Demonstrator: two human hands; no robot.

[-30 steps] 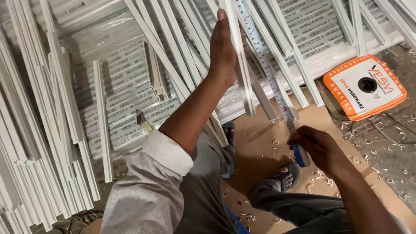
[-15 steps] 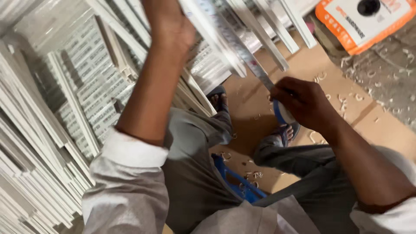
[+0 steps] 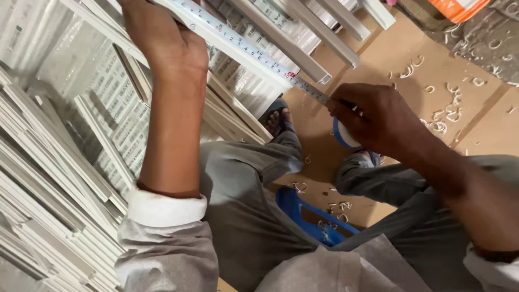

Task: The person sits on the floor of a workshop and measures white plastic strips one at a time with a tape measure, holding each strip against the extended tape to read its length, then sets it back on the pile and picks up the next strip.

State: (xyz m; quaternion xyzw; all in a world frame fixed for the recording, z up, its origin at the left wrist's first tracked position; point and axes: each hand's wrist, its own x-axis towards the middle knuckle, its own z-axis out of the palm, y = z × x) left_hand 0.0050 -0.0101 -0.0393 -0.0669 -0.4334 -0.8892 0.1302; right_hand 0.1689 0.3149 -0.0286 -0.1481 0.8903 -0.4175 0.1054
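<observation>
Across the left of the frame, stacked white plastic channel strips [image 3: 48, 216] fill the floor. At upper centre, the left hand [image 3: 162, 40] presses a long white strip [image 3: 238, 46]. At centre right, the right hand [image 3: 378, 119] clasps a blue-and-white tape measure case [image 3: 341, 138], its blade [image 3: 238, 40] lying along the strip.

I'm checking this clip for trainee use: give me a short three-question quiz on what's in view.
1. True or false: the right hand holds a hammer.
2. What lies along the white strip? A) tape blade B) rope C) saw
3. Which hand presses on the strip near the top of the view?

Key: 1. False, it grips a tape measure case. 2. A, the tape blade. 3. The left hand.
</observation>
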